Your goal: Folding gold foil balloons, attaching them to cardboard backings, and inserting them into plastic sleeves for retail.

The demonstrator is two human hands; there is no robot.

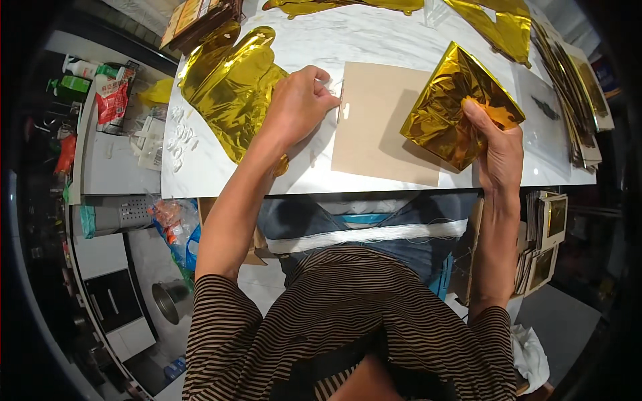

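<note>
A square card wrapped in crinkled gold foil [441, 100] is tilted above the table, and my right hand [498, 137] grips its lower right part with the thumb on top. Below it a flat beige cardboard sheet [374, 127] lies on the marble-patterned table, partly in the card's shadow. My left hand [301, 103] is pinched at the sheet's left edge, beside a small dark line there; whatever sits between those fingertips is too small to make out. Under my left wrist spreads a shiny gold foil balloon [231, 93], flat and partly covered by the hand.
Several small white pieces [180, 137] lie at the table's left. More flat gold foil [495, 27] rests along the far edge. A stack of foil-faced cards [572, 87] stands at the right. White threads [374, 234] stretch across my lap. A metal pot [170, 301] is on the floor.
</note>
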